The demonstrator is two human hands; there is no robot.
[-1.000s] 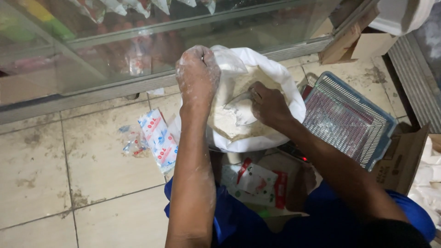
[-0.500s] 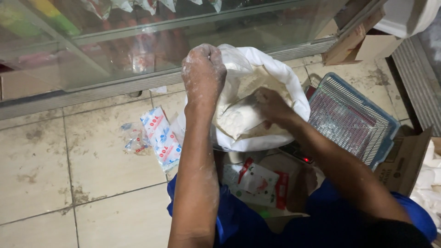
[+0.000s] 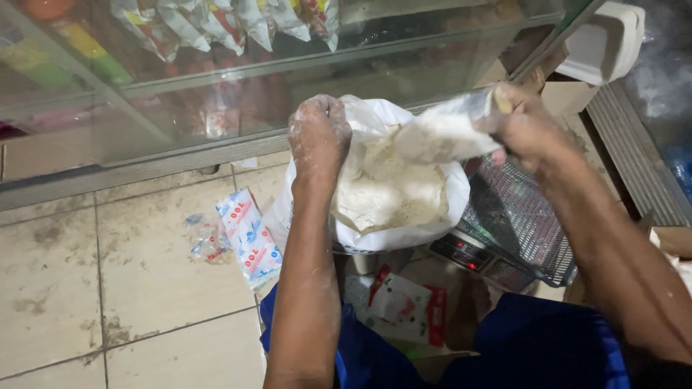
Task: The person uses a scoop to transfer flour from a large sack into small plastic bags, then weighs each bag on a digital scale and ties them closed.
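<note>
A white sack [image 3: 375, 230] full of pale flour [image 3: 382, 187] stands on the tiled floor [image 3: 130, 288] at the middle of the view, its mouth rolled open. The left hand [image 3: 318, 133], dusted white, is clenched on the sack's rim at its 10 o'clock edge, fingers curled tight over the plastic. The right hand [image 3: 522, 122], at 2 o'clock from the sack, is wrapped around the handle of a scoop [image 3: 447, 133] heaped with flour; the scoop is blurred, hangs above the sack's opening and tilts down toward 8 o'clock.

Just beside the sack at 4 o'clock sits a scale with a red digital display [image 3: 465, 253], bearing a blue mesh tray [image 3: 519, 216]. At 6 o'clock, near the person's blue shorts [image 3: 533, 346], lies a white and red packet [image 3: 400, 306]. At 8 o'clock from the sack a white packet with red and blue print [image 3: 249, 234] lies flat on the floor, touching a crumpled clear wrapper [image 3: 205, 238]. Across 12 o'clock runs a glass display case [image 3: 216, 94] holding hanging packets. A cardboard box [image 3: 674, 241] shows at 3 o'clock.
</note>
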